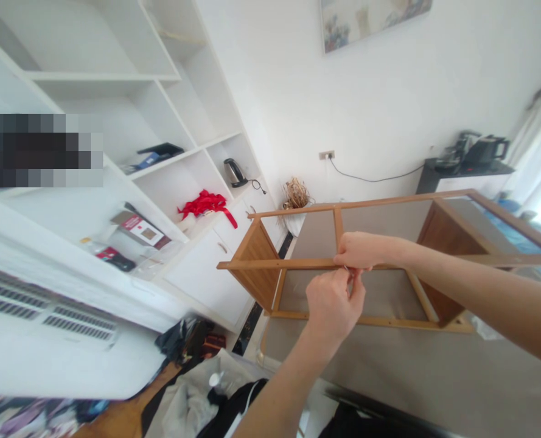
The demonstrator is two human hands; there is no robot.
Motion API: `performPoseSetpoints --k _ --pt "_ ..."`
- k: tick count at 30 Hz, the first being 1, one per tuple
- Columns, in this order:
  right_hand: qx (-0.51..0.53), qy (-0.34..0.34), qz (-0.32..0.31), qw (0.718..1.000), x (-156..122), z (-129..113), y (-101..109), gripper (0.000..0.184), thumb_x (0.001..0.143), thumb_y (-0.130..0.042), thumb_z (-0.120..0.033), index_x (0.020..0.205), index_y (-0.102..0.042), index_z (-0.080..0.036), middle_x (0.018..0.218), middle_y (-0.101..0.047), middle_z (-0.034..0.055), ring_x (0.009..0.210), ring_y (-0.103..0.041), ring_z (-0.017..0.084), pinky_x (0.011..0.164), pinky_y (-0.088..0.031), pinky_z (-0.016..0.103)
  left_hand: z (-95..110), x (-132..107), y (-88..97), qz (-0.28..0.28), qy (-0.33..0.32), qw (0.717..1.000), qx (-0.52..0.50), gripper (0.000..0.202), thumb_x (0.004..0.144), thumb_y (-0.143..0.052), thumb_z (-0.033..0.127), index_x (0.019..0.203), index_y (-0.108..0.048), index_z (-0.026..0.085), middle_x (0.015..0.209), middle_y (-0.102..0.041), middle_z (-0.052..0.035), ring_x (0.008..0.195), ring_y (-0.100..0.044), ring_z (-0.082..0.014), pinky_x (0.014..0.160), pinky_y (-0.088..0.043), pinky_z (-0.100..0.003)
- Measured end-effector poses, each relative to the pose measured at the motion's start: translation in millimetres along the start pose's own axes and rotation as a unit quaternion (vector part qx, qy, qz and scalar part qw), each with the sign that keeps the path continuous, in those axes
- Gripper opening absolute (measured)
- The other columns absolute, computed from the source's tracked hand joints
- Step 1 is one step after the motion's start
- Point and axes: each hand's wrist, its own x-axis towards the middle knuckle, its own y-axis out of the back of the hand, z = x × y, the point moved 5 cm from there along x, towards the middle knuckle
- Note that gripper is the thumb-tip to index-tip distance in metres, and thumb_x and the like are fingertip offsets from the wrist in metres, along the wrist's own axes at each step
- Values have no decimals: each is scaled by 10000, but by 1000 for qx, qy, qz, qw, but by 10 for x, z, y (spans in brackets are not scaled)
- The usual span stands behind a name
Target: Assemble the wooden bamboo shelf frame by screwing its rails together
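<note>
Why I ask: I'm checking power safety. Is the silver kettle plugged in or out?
Out: beside the silver kettle, its dark plug shows loose, not pushed into anything.

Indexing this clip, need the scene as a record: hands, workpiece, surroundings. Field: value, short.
view: head camera, looking down
workpiece: wooden frame with slatted end panel, over a grey-brown surface
left hand: just below the near rail, fingers bunched; anything pinched is too small to tell
right hand: at the same rail, fingers curled, close to the left hand
picture left: white shelf unit with red fabric, steel kettle
picture right: black kettle on a low cabinet
</note>
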Motion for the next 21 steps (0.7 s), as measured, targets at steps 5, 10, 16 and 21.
performPoseSetpoints --k 5,10,16,21 --pt "-85 54 10 995 14 -52 26 379 847 -379 -240 636 -667 -113 580 -646 98 498 -546 139 504 -365 237 -162 -8 177 -49 -5 996 78 272 887 -453 265 661 -585 193 643 -638 -55 587 -574 -178 552 -331 -285" --pt "-138 39 57 988 -36 -86 65 314 868 -436 -290 818 -698 -124 789 -696 138 684 -635 190 592 -380 248 -370 191 362 -124 -53 983 126 315 913 -451 307 703 -651 184 721 -670 -70 675 -606 -192 591 -366 -276" --pt "-135 28 149 979 -116 37 98 377 923 -339 -328 894 -678 -167 863 -696 107 768 -624 186 621 -352 245 -512 572 417 -196 -137 968 78 288 902 -478 299 777 -713 189 760 -674 -52 706 -597 -175 643 -393 -263" --pt "-100 105 182 972 -160 103 65 337 888 -373 -292 757 -663 -184 739 -658 43 678 -552 140 611 -319 232 -611 794 291 -245 -121 962 -26 253 873 -494 291 819 -726 203 712 -672 -7 652 -574 -145 616 -395 -232"
